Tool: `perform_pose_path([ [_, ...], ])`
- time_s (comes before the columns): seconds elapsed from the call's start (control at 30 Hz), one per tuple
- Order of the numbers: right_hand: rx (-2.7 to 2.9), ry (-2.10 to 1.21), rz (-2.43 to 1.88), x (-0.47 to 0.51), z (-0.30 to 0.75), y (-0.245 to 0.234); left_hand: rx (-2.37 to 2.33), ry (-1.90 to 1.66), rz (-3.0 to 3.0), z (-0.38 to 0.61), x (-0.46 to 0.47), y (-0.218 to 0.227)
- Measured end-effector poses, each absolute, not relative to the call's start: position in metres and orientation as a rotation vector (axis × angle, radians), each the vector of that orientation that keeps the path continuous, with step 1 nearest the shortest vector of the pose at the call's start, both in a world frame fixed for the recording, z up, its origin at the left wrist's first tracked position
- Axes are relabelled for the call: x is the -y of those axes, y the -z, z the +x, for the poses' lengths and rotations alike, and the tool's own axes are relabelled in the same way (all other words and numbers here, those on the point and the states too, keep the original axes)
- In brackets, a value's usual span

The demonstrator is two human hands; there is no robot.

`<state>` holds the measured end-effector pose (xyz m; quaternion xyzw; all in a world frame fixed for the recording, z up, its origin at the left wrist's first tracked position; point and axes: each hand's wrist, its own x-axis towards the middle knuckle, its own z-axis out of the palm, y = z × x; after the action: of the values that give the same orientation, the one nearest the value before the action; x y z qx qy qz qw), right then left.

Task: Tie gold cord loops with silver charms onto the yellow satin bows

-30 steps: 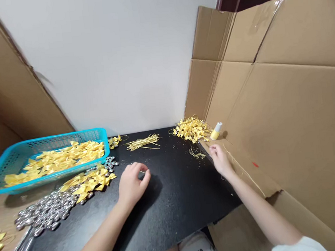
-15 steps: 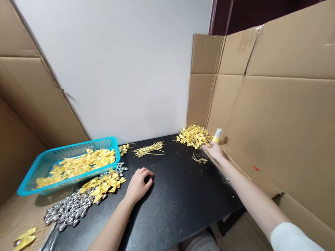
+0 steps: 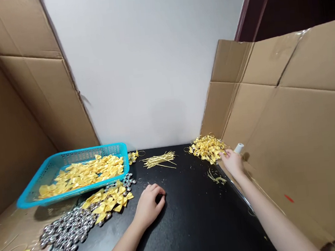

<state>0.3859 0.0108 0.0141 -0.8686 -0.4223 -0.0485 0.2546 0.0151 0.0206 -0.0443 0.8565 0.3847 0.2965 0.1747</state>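
Yellow bows (image 3: 206, 147) heap at our right hand (image 3: 233, 162), its grip unclear, and could scatter if we tug entangled ones, while our left hand (image 3: 149, 204) curls, contents hidden.

Looked like a makeshift craft workshop station: black table (image 3: 195, 222), cardboard panels (image 3: 315, 134) left and right, blue basket (image 3: 73, 193) of yellow bows (image 3: 85, 174), silver beads (image 3: 70, 227) left, gold ties (image 3: 160, 159) far centre, bow pile (image 3: 207, 148) far right.

Lit brightly, palest on the wall (image 3: 149, 63), near-black at upper right. Casts a soft shadow under the basket (image 3: 73, 193) and a grey sheen on the bench (image 3: 87, 249) at near left. Looks slightly soft, stretched toward the edges
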Motion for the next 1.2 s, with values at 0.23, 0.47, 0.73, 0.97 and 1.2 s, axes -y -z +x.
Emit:
perform_pose_path([
  [0.23,1.453,-0.154,-2.478,-0.129,0.318,-0.039,-1.127,-0.925,2.319,0.018,-0.020,0.044],
  [0.47,1.441,-0.139,-2.530,-0.147,0.313,-0.062,-1.348,-1.141,2.179,0.013,-0.021,0.044],
  [0.73,1.726,-0.006,-2.316,-0.021,0.364,-0.043,-1.445,-1.206,2.087,0.014,-0.028,0.042],
  [0.97,1.573,0.125,-2.571,0.073,0.410,0.014,-1.549,-1.164,2.105,0.010,-0.026,0.041],
  [1.2,1.533,0.194,-2.601,0.071,0.408,0.017,-1.489,-1.041,2.262,-0.001,-0.020,0.038],
])
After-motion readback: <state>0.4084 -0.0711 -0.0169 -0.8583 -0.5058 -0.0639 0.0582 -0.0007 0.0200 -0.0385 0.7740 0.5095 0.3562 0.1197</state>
